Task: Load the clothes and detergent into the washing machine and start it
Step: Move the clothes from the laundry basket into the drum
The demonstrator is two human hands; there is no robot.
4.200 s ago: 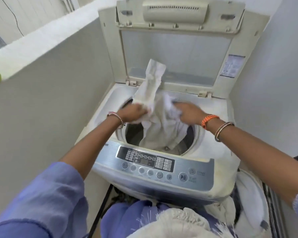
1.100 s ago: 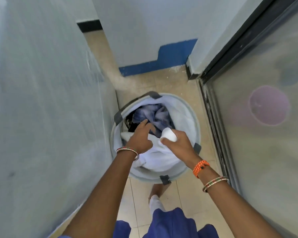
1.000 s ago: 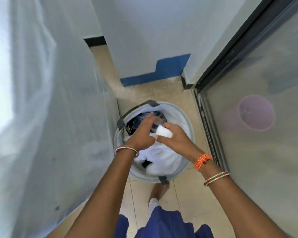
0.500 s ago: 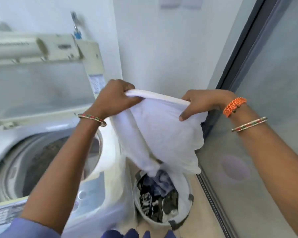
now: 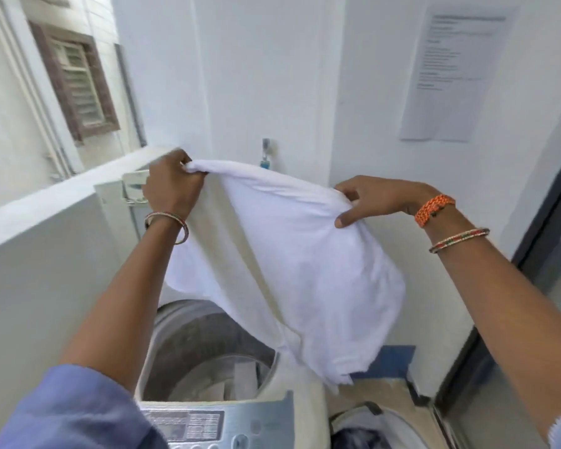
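A white cloth (image 5: pixel 298 270) hangs spread out in the air between my hands, above the right part of the washing machine. My left hand (image 5: pixel 170 184) grips its upper left corner in a fist. My right hand (image 5: pixel 370 197) pinches its upper right edge. The top-loading washing machine (image 5: pixel 217 422) stands below with its lid (image 5: pixel 110 196) raised. Its drum (image 5: pixel 204 361) is open, with pale clothes lying inside. The lower tip of the cloth dangles over the machine's right rim.
A round laundry basket (image 5: pixel 386 422) with dark clothes stands on the floor right of the machine. A low white wall (image 5: pixel 46 228) borders the left side. A glass door frame (image 5: pixel 486 351) runs along the right. A paper sheet (image 5: pixel 450 76) is stuck on the far wall.
Both hands pulled the white cloth out of the basket, lifted it and moved it left over the machine. It is now stretched wider between my hands.
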